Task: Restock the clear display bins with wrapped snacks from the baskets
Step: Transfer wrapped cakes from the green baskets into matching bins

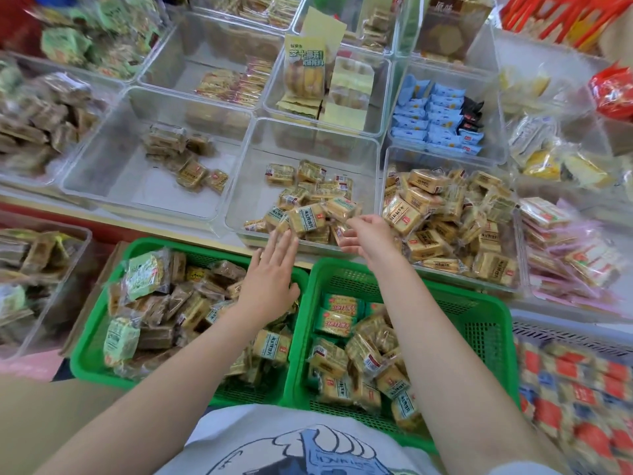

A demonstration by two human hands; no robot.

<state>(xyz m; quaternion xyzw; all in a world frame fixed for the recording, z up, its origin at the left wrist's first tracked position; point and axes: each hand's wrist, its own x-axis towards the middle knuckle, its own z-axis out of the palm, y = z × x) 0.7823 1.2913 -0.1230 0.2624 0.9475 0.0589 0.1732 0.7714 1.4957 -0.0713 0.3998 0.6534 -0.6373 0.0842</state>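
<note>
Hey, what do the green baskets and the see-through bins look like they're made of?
Green baskets: likely moulded plastic, going by the uniform bright colour and perforated grid walls. Clear bins: probably rigid acrylic or similar plastic, transparent, with glossy glare on rounded rims; glass cannot be ruled out.

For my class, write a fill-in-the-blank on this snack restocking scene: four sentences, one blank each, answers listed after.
1. Both baskets near the person are coloured ____.
2. The left hand is open and flat, holding ____.
3. Both hands reach toward the middle front bin, which is made of clear ____.
4. The bin behind the full front right bin holds mostly ____ packets.

Answers: green; nothing; plastic; blue
</note>
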